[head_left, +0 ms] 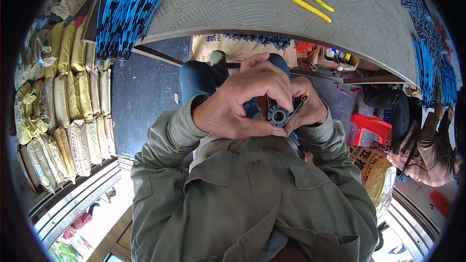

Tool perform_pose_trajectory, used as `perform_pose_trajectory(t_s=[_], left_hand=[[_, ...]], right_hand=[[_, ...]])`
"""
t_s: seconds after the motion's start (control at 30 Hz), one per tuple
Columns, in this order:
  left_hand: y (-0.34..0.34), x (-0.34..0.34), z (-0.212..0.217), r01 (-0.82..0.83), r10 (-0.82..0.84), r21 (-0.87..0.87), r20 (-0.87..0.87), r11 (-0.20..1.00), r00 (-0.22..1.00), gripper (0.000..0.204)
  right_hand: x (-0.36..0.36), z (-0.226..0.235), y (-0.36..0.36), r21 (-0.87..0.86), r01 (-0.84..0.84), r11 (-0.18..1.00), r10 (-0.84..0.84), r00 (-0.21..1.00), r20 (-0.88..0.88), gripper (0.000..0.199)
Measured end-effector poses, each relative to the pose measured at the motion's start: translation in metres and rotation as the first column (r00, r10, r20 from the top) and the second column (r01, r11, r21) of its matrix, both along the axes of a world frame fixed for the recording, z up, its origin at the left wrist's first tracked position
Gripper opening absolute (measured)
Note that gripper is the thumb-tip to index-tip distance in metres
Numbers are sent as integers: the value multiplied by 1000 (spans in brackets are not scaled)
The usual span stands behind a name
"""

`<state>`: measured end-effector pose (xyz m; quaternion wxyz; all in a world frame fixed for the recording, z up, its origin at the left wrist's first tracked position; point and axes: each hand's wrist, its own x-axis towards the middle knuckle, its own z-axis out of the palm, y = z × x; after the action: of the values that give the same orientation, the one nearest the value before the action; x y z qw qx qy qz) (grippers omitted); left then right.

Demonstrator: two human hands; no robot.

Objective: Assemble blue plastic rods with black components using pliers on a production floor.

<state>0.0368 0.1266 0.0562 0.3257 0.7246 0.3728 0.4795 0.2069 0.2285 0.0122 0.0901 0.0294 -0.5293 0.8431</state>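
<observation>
Close in front of my chest, both hands meet around a small dark ring-shaped part [278,115] with a notched rim and a round hole. My left hand [247,99] curls over it, with thumb and fingers closed at its left and lower side. From the right, my right hand [307,109] pinches the same part, and a thin black piece [302,102] sticks up by its fingers. Some blue shows beneath my left fingers, but what it belongs to is mostly hidden.
Ahead is a grey table [213,7] bearing yellow-handled cutters [306,1] and bundled blue tubes [128,12]. Stacked golden sacks [73,92] stand at left. On the right are a red stool [371,128], a seated person in a plaid sleeve [422,157] and more blue tubes [427,75].
</observation>
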Motion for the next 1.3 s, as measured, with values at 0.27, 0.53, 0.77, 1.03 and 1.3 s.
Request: perform_pose_trajectory(t_s=[0.27,0.53,0.77,1.03,1.3], left_hand=[[5,7,7,-307,345,-174,271,936,898,48],[-8,21,-22,-292,396,-339,294,894,870,48],[-1,27,-26,-535,555,-150,170,831,814,35],[5,36,-42,-627,659,-225,394,746,641,30],[12,44,-42,-696,705,-189,377,693,600,29]], right_hand=[[-5,15,1,356,490,796,-416,869,-266,34],[-22,-14,-15,401,782,477,-709,612,-350,35],[-20,-12,-7,376,672,638,-617,738,-273,31],[-7,-15,1,-157,494,855,-518,823,-231,39],[-16,-29,-23,454,833,315,-807,487,-334,27]])
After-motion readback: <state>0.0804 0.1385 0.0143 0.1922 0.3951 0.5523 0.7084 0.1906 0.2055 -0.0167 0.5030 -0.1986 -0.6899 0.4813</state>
